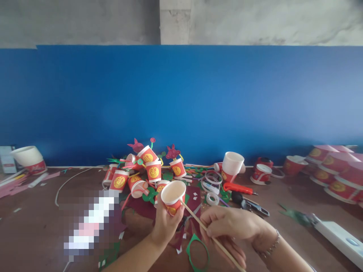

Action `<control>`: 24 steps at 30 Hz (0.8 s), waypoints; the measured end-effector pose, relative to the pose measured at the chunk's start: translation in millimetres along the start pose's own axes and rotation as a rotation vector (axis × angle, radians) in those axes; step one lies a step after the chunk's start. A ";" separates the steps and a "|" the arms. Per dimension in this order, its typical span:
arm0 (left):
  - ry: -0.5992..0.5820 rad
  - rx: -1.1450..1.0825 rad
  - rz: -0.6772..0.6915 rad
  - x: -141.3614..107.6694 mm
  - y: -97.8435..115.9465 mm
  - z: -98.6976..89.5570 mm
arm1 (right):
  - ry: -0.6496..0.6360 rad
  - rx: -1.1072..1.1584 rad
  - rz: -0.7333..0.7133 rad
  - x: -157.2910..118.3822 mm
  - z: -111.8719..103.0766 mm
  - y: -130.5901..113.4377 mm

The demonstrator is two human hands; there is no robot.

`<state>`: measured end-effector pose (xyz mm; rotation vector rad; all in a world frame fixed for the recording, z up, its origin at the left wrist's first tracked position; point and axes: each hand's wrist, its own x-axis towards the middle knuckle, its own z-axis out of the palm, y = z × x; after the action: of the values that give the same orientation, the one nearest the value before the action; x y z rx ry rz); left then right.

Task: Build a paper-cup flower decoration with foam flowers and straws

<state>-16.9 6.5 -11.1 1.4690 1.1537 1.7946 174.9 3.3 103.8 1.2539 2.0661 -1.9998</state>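
Note:
My left hand (167,223) is wrapped round a red and white paper cup (173,192), its open mouth tilted up. A thin wooden stick (195,219) is pinched in my right hand (224,228), and its far tip meets the cup's right side just below the rim. Behind the cup lies a heap of red paper cups (153,172), some bearing dark red paper shapes (172,152) and green pieces. Below the hands are dark red paper scraps and a green paper piece with a round hole (188,247).
Stacked white cups (232,164), a red-handled tool (239,187), tape rolls (212,198) and a black-handled tool (249,204) lie to the right. More cups (340,173) stand far right. A pixelated bright object (93,223) is on the left.

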 end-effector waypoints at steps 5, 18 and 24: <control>-0.025 0.105 0.010 0.5 3.5 -0.6 | -0.114 0.106 0.020 1.8 1.0 -4.8; -0.036 0.059 0.007 3.9 18.9 -0.9 | 0.084 -0.756 -0.064 -38.2 -3.8 -12.8; -0.101 -0.029 -0.084 4.6 18.2 -3.7 | 0.182 -0.590 0.042 -55.7 -12.8 -14.8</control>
<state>-19.7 0.5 6.8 1.4556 1.1175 1.6549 211.4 -13.1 147.2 1.3545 2.4166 -1.1421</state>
